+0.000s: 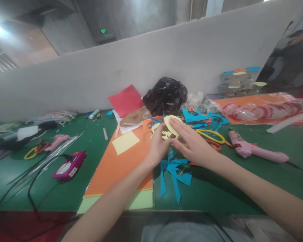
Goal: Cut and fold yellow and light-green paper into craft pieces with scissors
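Apparent step: handling the pale-yellow paper cutout (pixel 168 123), located beneath the fingers of the right hand (pixel 189 138), which grip it. Left hand (pixel 157 144): grip cannot be determined. Next move calls for light pressure; blue paper scraps (pixel 175 167) lie bodyward of the fingers.

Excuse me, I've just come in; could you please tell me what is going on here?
Someone is handling a rounded pale-yellow paper piece over a green table. The right-hand grip is on it; the left-hand grip is close against it, its exact hold unclear. Loose bright-blue paper scraps lie on the table nearer the person, and a large orange paper sheet lies to the left. A pink glue gun lies off to the right, untouched.
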